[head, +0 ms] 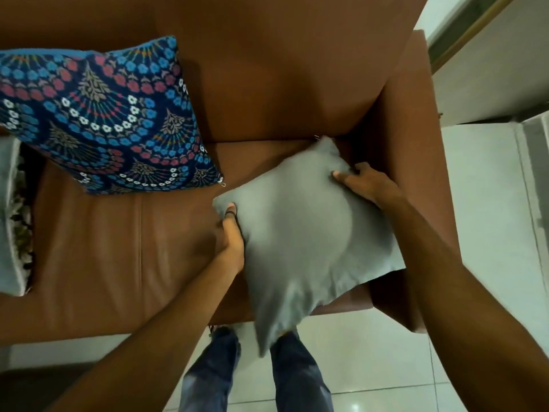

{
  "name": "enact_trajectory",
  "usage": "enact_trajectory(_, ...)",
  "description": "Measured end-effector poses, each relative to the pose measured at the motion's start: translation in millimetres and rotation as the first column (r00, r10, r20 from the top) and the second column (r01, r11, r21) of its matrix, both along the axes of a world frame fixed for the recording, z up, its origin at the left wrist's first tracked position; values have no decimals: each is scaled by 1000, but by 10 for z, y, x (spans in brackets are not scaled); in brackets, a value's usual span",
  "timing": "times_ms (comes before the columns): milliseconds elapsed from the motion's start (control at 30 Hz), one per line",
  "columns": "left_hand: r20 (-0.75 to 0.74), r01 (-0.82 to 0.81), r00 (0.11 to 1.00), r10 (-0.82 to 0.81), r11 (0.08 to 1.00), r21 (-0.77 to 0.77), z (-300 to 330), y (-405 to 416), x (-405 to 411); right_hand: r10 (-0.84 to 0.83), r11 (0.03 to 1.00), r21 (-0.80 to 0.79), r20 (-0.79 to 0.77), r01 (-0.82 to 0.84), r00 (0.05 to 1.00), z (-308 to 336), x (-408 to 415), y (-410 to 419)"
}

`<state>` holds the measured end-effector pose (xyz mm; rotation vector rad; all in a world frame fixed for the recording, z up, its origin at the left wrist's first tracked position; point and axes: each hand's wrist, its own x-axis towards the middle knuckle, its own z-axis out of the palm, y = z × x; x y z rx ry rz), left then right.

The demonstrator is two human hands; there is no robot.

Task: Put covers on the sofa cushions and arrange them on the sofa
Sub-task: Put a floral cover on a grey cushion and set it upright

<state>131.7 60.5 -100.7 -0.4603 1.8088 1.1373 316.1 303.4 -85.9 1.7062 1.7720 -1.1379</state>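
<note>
A grey cushion (300, 230) is held over the right end of the brown leather sofa (113, 251), its loose cover end hanging down past the seat's front edge. My left hand (230, 242) grips its left side, thumb on top. On the upper right edge of the cushion, my right hand (367, 184) holds on near the armrest. A blue floral-patterned cushion (104, 117) leans against the sofa back at the left.
The sofa's right armrest (416, 162) stands close beside the grey cushion. At the far left edge lies another grey and patterned cushion (13, 221). White tiled floor (481, 221) lies to the right and in front, where my legs in jeans (219, 370) stand.
</note>
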Motion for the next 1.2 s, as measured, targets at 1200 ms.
enact_trajectory(1200, -797, 369, 596, -92, 914, 170, 260, 1043, -559, -49, 834, 299, -796, 463, 603, 81, -406, 50)
